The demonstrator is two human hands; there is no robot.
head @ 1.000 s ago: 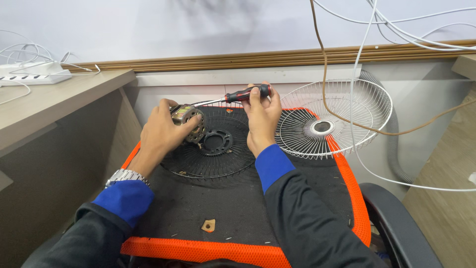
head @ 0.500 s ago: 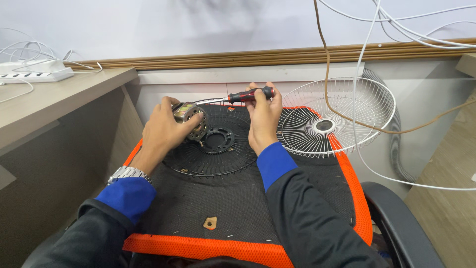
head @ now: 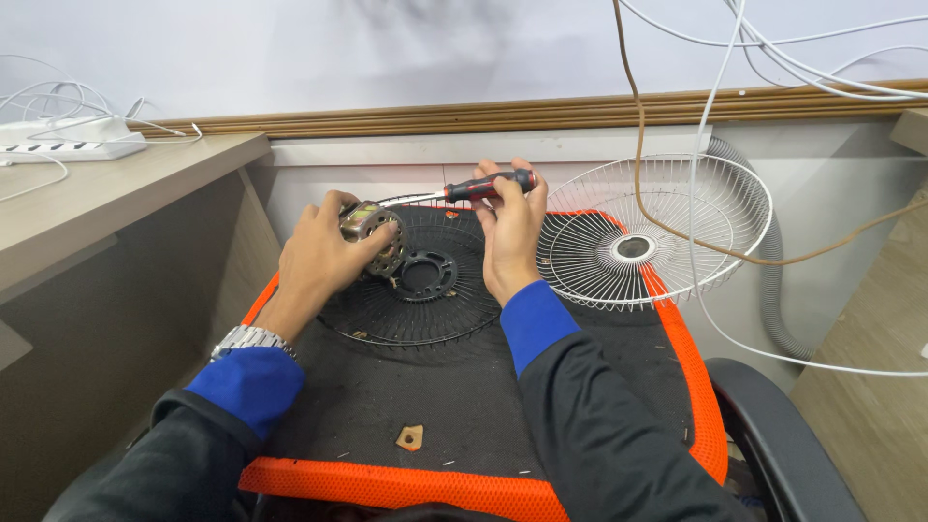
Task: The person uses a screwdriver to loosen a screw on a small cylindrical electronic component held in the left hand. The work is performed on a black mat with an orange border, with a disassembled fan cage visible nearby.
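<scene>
Head view: the left hand (head: 314,259) grasps a round metal fan motor (head: 372,237) above the black wire fan guard (head: 406,290) near the far edge of the orange-rimmed mesh chair seat (head: 416,483). The right hand (head: 509,237) clenches a black-red screwdriver (head: 474,189), its thin shaft reaching the motor.

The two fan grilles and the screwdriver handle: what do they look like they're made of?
White fan grille: thin wire, probably painted or coated metal, slightly glossy. Black fan grille: fine matte ribs with a moulded hub ring, which could be plastic or dark-coated wire. Screwdriver in the right hand: black and red handle, likely plastic or rubber; bright metal shaft.
</scene>
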